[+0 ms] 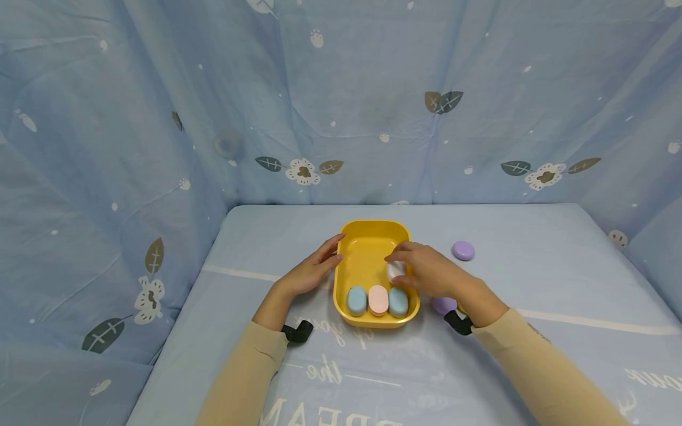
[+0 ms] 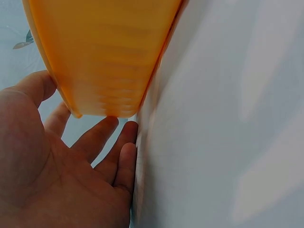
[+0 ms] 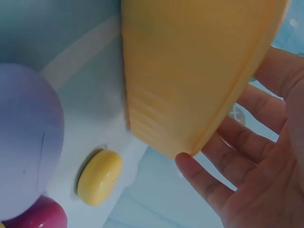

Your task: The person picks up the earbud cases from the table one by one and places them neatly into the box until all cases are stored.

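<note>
A yellow tray (image 1: 373, 323) lies on the cloth-covered table. Along its near end sit a blue oval soap-like piece (image 1: 357, 300), a pink one (image 1: 378, 300) and another blue one (image 1: 398, 302), side by side. My left hand (image 1: 308, 273) rests its extended fingers and thumb against the tray's left side; the left wrist view shows the fingertips on the outer wall. Reaching over the right rim, my right hand (image 1: 434, 272) pinches a white oval piece (image 1: 395, 270) between thumb and fingers, just above the right blue piece. The tray wall hides that piece in the right wrist view.
A purple oval piece (image 1: 463, 250) lies right of the tray, with another purple piece (image 1: 444, 305) by the right wrist. Yellow (image 3: 99, 177) and magenta (image 3: 40, 214) pieces lie there too. Patterned blue cloth (image 1: 373, 89) hangs behind the table.
</note>
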The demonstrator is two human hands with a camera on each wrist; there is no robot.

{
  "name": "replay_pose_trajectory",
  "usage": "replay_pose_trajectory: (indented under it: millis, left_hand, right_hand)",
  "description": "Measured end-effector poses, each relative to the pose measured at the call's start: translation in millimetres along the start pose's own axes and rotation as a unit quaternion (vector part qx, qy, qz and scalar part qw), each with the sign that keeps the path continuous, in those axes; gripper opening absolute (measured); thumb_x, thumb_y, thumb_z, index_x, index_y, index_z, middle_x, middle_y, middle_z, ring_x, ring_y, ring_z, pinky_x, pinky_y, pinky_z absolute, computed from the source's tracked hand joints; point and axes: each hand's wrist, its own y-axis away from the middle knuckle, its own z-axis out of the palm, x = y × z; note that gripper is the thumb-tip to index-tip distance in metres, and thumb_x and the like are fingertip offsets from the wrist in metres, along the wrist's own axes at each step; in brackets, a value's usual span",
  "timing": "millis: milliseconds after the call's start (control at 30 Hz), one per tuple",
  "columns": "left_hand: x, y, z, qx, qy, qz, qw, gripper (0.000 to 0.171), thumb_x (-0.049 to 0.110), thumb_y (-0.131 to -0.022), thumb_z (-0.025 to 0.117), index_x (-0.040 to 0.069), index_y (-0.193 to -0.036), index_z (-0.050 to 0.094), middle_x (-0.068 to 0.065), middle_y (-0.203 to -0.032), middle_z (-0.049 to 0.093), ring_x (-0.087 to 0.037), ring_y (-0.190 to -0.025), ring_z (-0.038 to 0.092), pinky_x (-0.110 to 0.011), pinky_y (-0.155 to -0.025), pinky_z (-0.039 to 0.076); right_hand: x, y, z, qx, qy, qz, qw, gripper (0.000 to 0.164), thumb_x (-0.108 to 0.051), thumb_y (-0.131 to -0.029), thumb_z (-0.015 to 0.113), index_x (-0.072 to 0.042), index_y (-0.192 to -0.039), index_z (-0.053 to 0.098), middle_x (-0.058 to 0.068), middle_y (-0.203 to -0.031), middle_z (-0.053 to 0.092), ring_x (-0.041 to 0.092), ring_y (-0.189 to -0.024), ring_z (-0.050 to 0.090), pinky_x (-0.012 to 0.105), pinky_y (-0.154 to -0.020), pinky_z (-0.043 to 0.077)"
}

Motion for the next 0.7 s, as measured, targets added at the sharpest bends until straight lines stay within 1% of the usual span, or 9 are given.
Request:
replay_pose_trajectory:
  millis: [133, 267, 400, 533, 700]
  left_hand:
    - [0.3, 0.0, 0.0, -0.001, 0.002, -0.002, 1.0, 0.057, 0.052, -0.108, 0.046, 0.051, -0.16, 0.023, 0.005, -0.172, 0.024, -0.026, -0.158, 0.029, -0.052, -0.13, 0.021]
    - [-0.1, -0.1, -0.2, 0.0, 0.002, -0.005, 1.0, 0.056, 0.052, -0.108, 0.046, 0.053, -0.159, 0.023, 0.005, -0.172, 0.025, -0.026, -0.158, 0.029, -0.052, -0.13, 0.022]
    - [0.1, -0.4, -0.7, -0.002, 0.005, -0.005, 1.0, 0.056, 0.052, -0.109, 0.046, 0.051, -0.16, 0.023, 0.003, -0.172, 0.025, -0.026, -0.158, 0.028, -0.053, -0.129, 0.023]
    - [1.2, -0.8, -0.8, -0.005, 0.011, -0.004, 0.9999, 0.057, 0.05, -0.109, 0.046, 0.049, -0.161, 0.023, 0.002, -0.172, 0.026, -0.026, -0.158, 0.029, -0.052, -0.129, 0.024]
    - [1.4, -0.8, -0.7, -0.005, 0.009, -0.004, 0.9999, 0.057, 0.051, -0.109, 0.046, 0.05, -0.16, 0.023, 0.006, -0.172, 0.024, -0.026, -0.158, 0.029, -0.052, -0.129, 0.023]
  right_hand:
    - [0.8, -1.2, 3.7, -0.01, 0.003, 0.009, 1.0, 0.044, -0.027, -0.093, 0.08, -0.007, -0.131, 0.07, 0.011, -0.129, 0.065, 0.03, -0.115, 0.064, 0.05, -0.105, 0.053]
    - [1.2, -2.5, 6.7, -0.016, 0.011, 0.008, 1.0, 0.045, -0.026, -0.093, 0.079, -0.007, -0.133, 0.069, 0.012, -0.131, 0.063, 0.03, -0.116, 0.063, 0.049, -0.105, 0.053]
    - [2.0, -4.1, 9.6, -0.016, 0.02, 0.004, 1.0, 0.045, -0.026, -0.094, 0.078, -0.006, -0.133, 0.069, 0.014, -0.133, 0.062, 0.031, -0.119, 0.062, 0.049, -0.107, 0.052]
    - [3.1, -5.6, 12.6, -0.016, 0.028, 0.0, 0.999, 0.044, -0.025, -0.094, 0.078, -0.005, -0.133, 0.069, 0.013, -0.131, 0.062, 0.03, -0.118, 0.062, 0.049, -0.107, 0.052]
    - [3.4, -7.0, 14.5, -0.021, 0.038, 0.003, 0.999, 0.045, -0.025, -0.095, 0.077, -0.005, -0.134, 0.067, 0.012, -0.131, 0.062, 0.029, -0.119, 0.062, 0.048, -0.107, 0.052]
